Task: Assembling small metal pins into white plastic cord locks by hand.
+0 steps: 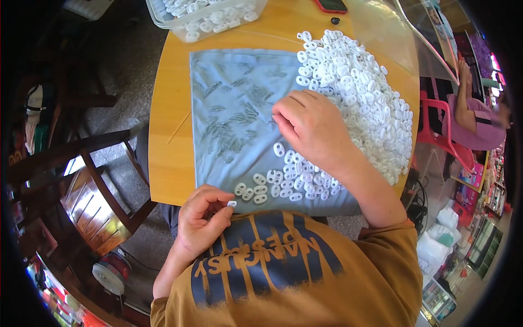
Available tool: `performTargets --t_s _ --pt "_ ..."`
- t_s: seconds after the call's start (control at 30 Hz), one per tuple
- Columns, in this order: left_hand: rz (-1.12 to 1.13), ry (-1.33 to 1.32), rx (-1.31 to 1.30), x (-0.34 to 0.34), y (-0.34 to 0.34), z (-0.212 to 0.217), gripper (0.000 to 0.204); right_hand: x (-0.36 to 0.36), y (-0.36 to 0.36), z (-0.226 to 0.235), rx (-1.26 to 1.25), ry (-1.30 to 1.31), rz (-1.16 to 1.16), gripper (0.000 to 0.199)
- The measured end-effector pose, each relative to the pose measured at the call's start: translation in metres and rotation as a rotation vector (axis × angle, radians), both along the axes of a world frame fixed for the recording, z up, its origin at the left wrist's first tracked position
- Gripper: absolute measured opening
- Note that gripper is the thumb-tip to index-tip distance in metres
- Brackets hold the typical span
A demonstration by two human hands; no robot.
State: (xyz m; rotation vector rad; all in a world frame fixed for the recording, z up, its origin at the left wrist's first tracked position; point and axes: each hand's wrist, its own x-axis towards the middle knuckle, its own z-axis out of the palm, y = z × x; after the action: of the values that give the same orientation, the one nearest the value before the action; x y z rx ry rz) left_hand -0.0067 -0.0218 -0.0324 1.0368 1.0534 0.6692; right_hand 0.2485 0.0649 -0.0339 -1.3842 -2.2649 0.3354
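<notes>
Wooden chair [92, 188]: stands at the far left, beside the table, on the floor.
Left hand [202, 218]: near the table's near edge, just in front of the person's chest; thumb and fingertips pinch closed on one small white plastic piece [231, 204], held just off the near edge of the cloth.
Table [166, 136]: round, yellow wood, bare along its left rim.
Grey cloth [239, 120]: spread flat over the middle of the table, reaching to its near edge.
Small grey parts [231, 117]: scattered loosely on the left half of the cloth, well apart from the left hand.
Clear plastic tub [204, 19]: at the far edge of the table, holding more white pieces.
Loose white pieces [278, 182]: a thin spread on the near part of the cloth, just right of the left hand.
Right hand [313, 128]: palm down on the cloth, fingers curled towards the grey parts; whether it holds anything I cannot tell.
White pile [359, 92]: a large heap of white pieces on the right side, touching the right hand's far side.
</notes>
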Motion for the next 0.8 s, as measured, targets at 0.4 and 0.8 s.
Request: performTargets --t_s 0.4,0.8 --pt "-0.02 -0.009 0.027 -0.002 0.0 -0.001 0.022 -0.004 0.001 0.009 -0.103 -0.065 -0.032 0.009" --pt "-0.048 -0.013 0.049 -0.004 0.003 -0.002 0.021 -0.018 -0.028 0.01 0.011 -0.159 -0.099 0.028"
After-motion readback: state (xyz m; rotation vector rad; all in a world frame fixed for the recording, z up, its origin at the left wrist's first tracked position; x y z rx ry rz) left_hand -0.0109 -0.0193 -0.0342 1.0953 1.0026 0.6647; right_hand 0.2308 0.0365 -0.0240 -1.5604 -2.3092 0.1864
